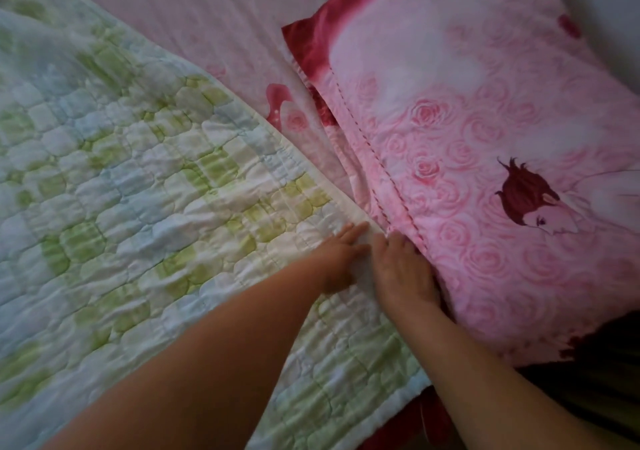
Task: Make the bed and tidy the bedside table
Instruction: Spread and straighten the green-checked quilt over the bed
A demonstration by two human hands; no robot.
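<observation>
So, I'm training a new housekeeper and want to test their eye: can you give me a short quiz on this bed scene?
1. True or false: the left hand lies flat on the quilt.
2. What lies beside the right hand, on its right? A the pillow, B a lamp, C a book.
3. Fill in: the pillow's print shows pink ____.
Key: 1 true; 2 A; 3 roses.

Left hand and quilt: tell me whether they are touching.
Touching. The head view shows the left hand lying flat on the quilt, fingers straight across its white border.
</observation>
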